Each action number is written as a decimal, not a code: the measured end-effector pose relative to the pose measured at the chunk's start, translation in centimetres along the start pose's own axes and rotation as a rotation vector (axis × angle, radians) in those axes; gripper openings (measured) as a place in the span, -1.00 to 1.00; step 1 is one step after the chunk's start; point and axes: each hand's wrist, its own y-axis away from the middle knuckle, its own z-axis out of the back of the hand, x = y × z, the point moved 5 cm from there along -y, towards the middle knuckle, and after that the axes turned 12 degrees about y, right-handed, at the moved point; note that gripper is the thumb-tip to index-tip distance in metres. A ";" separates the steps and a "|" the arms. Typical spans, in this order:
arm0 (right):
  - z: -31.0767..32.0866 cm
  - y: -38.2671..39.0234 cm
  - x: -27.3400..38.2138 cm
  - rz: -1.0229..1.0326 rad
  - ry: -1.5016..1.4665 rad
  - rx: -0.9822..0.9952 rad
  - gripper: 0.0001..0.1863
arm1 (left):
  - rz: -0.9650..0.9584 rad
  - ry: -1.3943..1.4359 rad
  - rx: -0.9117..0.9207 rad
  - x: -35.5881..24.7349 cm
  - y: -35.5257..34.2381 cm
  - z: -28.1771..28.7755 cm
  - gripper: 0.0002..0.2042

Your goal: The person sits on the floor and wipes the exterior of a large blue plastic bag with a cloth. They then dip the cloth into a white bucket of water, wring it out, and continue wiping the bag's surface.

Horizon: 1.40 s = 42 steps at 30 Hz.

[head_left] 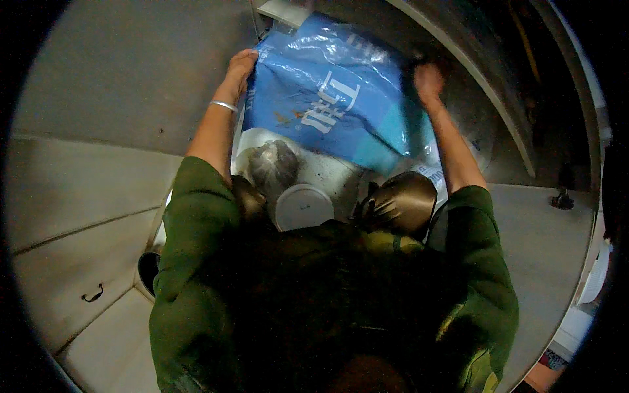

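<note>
A large blue plastic sack [314, 98] with white printing and a teal lower edge is spread out in front of me, creased and shiny. At its upper left edge my left hand [242, 64], with a silver bangle on the wrist, is closed on the plastic. Beside the sack's right edge is my right hand [429, 84], smeared by motion, so its fingers cannot be read. Below the sack lies a bunched, greyish see-through plastic bag [272, 164]. Nearer to me is a round white lid [304, 206].
Shiny dark-brown rounded shapes [400, 202] lie just in front of my body. Pale grey panels [85, 170] enclose the left side, one with a small dark handle [93, 293]. A curved pale edge [472, 65] arcs across the upper right. A black latch [562, 198] sits at right.
</note>
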 end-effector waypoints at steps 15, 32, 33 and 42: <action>-4.8 6.7 -1.1 0.159 -0.226 0.097 -0.48 | -0.039 0.121 -0.054 2.1 -1.7 1.3 -0.74; -5.7 9.7 -10.9 0.227 -0.148 -0.064 -0.53 | 0.022 -0.046 -0.034 3.0 -3.7 3.2 -0.77; -4.4 8.2 -6.7 0.033 -0.274 0.103 -0.55 | 0.024 -0.050 -0.060 2.5 -2.7 2.6 -0.77; -4.8 -2.6 5.6 -0.411 -1.148 0.464 -0.60 | 0.011 0.071 0.079 0.0 -1.0 0.7 -0.74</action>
